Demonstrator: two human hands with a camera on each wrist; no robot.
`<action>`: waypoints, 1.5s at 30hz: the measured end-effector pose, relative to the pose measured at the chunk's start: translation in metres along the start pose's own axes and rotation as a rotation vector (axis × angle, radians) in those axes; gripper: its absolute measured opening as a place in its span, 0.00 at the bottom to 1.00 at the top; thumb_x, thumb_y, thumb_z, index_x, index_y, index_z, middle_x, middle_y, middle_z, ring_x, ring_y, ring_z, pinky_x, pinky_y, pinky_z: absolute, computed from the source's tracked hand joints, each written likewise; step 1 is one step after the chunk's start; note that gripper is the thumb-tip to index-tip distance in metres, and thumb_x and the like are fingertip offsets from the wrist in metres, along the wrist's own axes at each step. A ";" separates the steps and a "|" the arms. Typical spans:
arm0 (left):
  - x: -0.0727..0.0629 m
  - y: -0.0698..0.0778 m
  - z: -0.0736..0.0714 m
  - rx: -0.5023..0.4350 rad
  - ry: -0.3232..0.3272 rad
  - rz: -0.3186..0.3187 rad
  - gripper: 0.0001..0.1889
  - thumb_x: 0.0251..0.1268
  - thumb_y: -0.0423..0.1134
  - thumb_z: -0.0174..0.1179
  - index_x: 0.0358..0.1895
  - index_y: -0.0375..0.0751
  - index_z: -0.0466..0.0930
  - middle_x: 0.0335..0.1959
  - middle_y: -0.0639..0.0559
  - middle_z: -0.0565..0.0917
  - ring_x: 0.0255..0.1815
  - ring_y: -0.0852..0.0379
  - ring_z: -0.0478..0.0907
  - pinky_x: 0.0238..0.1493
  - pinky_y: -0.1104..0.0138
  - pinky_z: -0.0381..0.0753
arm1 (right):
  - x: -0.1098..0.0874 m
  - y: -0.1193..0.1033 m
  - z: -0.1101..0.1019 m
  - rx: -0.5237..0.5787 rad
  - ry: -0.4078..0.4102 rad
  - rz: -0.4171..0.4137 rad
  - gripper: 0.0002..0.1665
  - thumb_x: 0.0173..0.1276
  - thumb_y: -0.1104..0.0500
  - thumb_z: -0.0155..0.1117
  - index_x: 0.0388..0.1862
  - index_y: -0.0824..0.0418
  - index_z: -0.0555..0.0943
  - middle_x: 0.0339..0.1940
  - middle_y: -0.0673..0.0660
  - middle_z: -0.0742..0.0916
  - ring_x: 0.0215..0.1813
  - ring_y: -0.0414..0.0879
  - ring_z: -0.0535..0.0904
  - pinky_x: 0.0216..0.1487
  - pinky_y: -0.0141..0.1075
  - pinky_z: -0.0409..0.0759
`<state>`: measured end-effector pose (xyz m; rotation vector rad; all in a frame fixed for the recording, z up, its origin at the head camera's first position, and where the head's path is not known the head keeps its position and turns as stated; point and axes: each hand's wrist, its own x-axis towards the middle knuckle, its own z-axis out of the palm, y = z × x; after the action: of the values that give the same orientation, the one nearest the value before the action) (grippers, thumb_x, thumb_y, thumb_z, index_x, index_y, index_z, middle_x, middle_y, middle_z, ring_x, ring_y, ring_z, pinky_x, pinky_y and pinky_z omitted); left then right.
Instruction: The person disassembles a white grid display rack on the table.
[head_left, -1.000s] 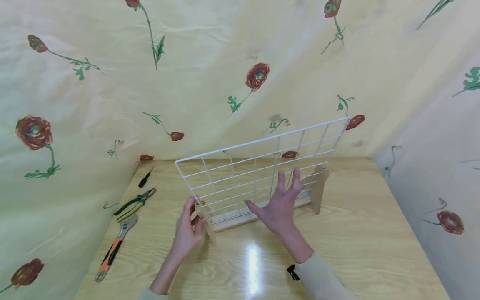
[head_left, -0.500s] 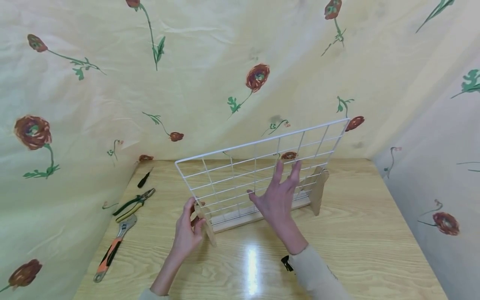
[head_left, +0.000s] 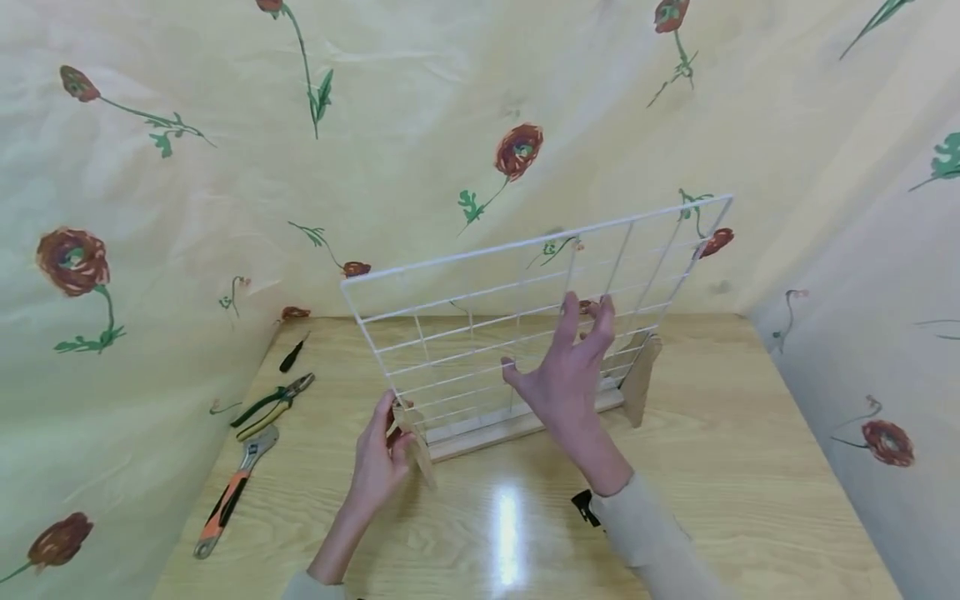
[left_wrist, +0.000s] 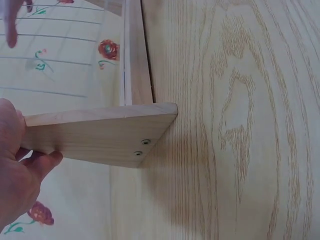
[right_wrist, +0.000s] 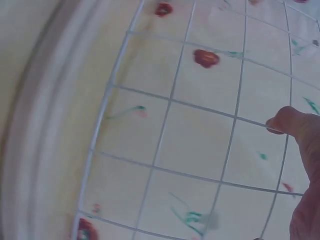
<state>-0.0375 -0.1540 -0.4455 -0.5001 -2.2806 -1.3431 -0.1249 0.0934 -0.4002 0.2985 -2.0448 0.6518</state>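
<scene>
In the head view, a white wire grid [head_left: 465, 256] leans back in a wooden stand. My left hand [head_left: 378, 458] grips the stand's left side panel [head_left: 422, 450]. From the left wrist, thumb and fingers hold the upper end of that panel [left_wrist: 95, 132], which shows two screw heads [left_wrist: 142, 145] near its foot. With bent fingers spread over the mesh, my right hand [head_left: 570, 383] grips the grid at its middle right. Its thumb [right_wrist: 287, 120] lies against a wire in the right wrist view; the other fingers are mostly hidden there.
The stand's right panel [head_left: 639, 383] and bottom rail [head_left: 487, 437] stand on the wooden table. Along the left edge lie a screwdriver [head_left: 291, 357], pliers [head_left: 273, 408] and an adjustable wrench [head_left: 228, 500]. A small black object [head_left: 585, 507] shows beside my right sleeve. Flower-patterned cloth surrounds the back and sides.
The grid's top edge has risen and come closer, together with my right hand. Its fingers, straighter before, are now more bent at the mesh. My left hand stays on the left panel.
</scene>
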 end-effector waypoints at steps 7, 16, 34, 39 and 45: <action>-0.006 -0.026 0.007 -0.007 0.006 -0.001 0.42 0.40 0.02 0.59 0.66 0.24 0.62 0.48 0.24 0.78 0.51 0.23 0.77 0.47 0.53 0.82 | 0.032 -0.010 -0.020 -0.021 -0.038 0.037 0.81 0.28 0.53 0.90 0.76 0.58 0.45 0.71 0.74 0.49 0.64 0.69 0.61 0.40 0.52 0.82; -0.013 -0.038 0.008 -0.015 0.002 -0.024 0.45 0.44 0.05 0.61 0.70 0.34 0.63 0.50 0.29 0.79 0.53 0.27 0.78 0.50 0.55 0.82 | 0.060 -0.021 -0.034 -0.012 -0.032 0.021 0.79 0.29 0.52 0.90 0.75 0.60 0.49 0.71 0.72 0.49 0.66 0.67 0.59 0.38 0.53 0.82; -0.011 -0.033 0.007 -0.025 0.007 0.024 0.43 0.46 0.06 0.61 0.70 0.31 0.62 0.51 0.24 0.77 0.52 0.26 0.78 0.51 0.51 0.80 | 0.083 -0.029 -0.049 -0.006 -0.007 0.041 0.80 0.27 0.52 0.91 0.75 0.59 0.49 0.70 0.75 0.50 0.66 0.65 0.58 0.44 0.56 0.84; -0.011 -0.034 0.008 -0.004 0.008 0.027 0.43 0.44 0.05 0.62 0.69 0.28 0.61 0.51 0.25 0.77 0.52 0.25 0.78 0.50 0.51 0.80 | 0.091 -0.031 -0.059 0.029 0.062 0.032 0.75 0.31 0.54 0.89 0.74 0.61 0.50 0.71 0.74 0.52 0.66 0.63 0.61 0.41 0.55 0.84; -0.008 -0.027 0.008 -0.008 0.023 0.026 0.42 0.42 0.04 0.61 0.66 0.28 0.63 0.47 0.25 0.78 0.48 0.24 0.79 0.48 0.48 0.81 | 0.098 -0.037 -0.076 0.069 0.087 0.080 0.75 0.31 0.55 0.88 0.76 0.58 0.50 0.74 0.68 0.51 0.70 0.59 0.61 0.31 0.52 0.83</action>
<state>-0.0461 -0.1600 -0.4726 -0.5123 -2.2436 -1.3398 -0.1060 0.1096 -0.2729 0.2249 -1.9622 0.7725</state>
